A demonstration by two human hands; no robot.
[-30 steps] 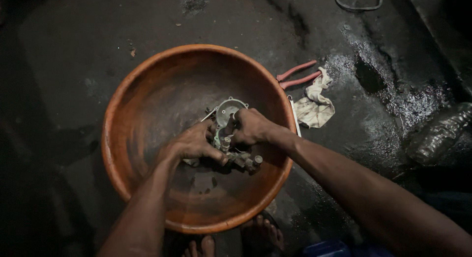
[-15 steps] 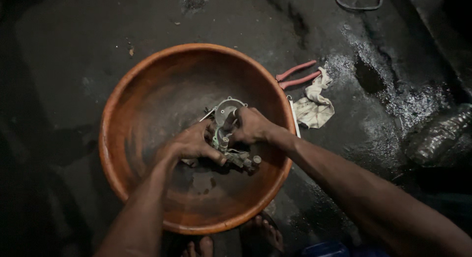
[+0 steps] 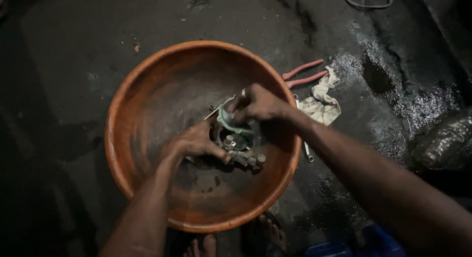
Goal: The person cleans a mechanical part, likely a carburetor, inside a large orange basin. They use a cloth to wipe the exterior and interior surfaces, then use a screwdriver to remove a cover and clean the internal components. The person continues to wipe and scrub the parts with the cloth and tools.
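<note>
Steadying: I am clamping my left hand on the metal part inside the basin.
Wiping: I am pinching the pale strip in my right hand, just above that grip.

The scene is dim and grainy. Weak light falls from above onto the round orange plastic basin and glints off the wet dark concrete floor at the right; the left edge and bottom corners sink into black, and fine detail is soft.

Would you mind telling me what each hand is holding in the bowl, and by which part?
The left hand steadies the metal engine part by its left side; the right hand pinches a pale ring-shaped gasket at its upper edge.
</note>
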